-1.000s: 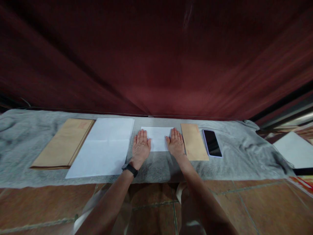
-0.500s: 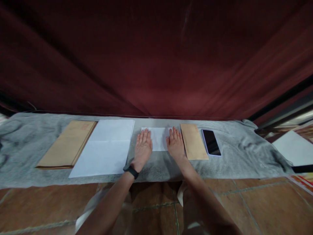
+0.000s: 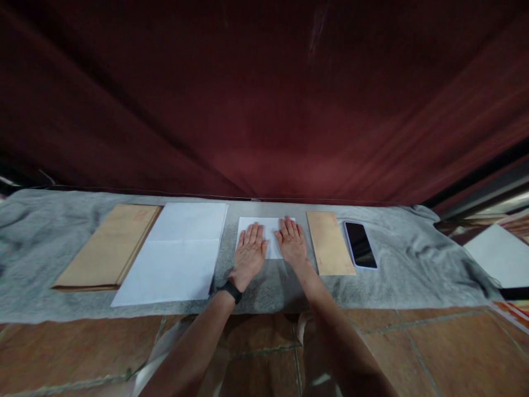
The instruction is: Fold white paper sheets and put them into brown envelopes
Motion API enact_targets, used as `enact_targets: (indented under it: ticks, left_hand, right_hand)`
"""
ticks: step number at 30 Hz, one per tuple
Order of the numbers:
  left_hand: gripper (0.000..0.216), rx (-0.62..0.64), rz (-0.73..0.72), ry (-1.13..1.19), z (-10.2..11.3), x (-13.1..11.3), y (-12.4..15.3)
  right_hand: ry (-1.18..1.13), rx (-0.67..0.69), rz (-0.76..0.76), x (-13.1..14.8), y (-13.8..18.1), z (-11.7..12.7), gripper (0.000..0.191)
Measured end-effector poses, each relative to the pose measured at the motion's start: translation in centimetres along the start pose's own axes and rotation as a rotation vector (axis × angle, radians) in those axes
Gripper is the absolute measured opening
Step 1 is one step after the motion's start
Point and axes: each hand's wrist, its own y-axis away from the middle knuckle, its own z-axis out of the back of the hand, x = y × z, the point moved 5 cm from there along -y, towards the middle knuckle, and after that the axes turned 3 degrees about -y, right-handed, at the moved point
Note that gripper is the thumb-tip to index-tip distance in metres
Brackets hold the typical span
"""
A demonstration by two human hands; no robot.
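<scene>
A small white sheet of paper (image 3: pixel 270 225), which looks folded, lies flat on the grey cloth (image 3: pixel 273 286) in front of me. Flat on its left part rests my left hand (image 3: pixel 250 251), fingers stretched out and thumb apart. My right hand (image 3: pixel 292 241) presses on the right part of the same paper, its fingers extended too. Both hands cover much of the sheet, and bare white shows between and above them. Just right of my right hand lies a single brown envelope (image 3: pixel 330 242).
Left of my hands is a stack of larger white paper (image 3: pixel 177 253) with a crease across it, and beyond that a stack of brown envelopes (image 3: pixel 109 245). A phone (image 3: pixel 360 245) lies right of the single envelope. A dark red curtain (image 3: pixel 264 110) hangs behind the cloth.
Both hands have slid inward over the paper and are closer together. The left hand moved right, the right hand slightly left. The view has shifted a little.
</scene>
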Motion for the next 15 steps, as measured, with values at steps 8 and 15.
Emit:
enact_targets:
  ticks: [8, 15]
  left_hand:
    - [0.058, 0.004, 0.138, -0.024, 1.8, 4.2, 1.2]
    - [0.054, -0.001, 0.141, 0.018, 2.6, 5.1, 0.9]
  right_hand:
    - [-0.105, -0.056, -0.285, -2.9, -0.8, 1.9, 0.052]
    - [-0.251, -0.028, -0.441, -5.2, -0.5, 2.1, 0.036]
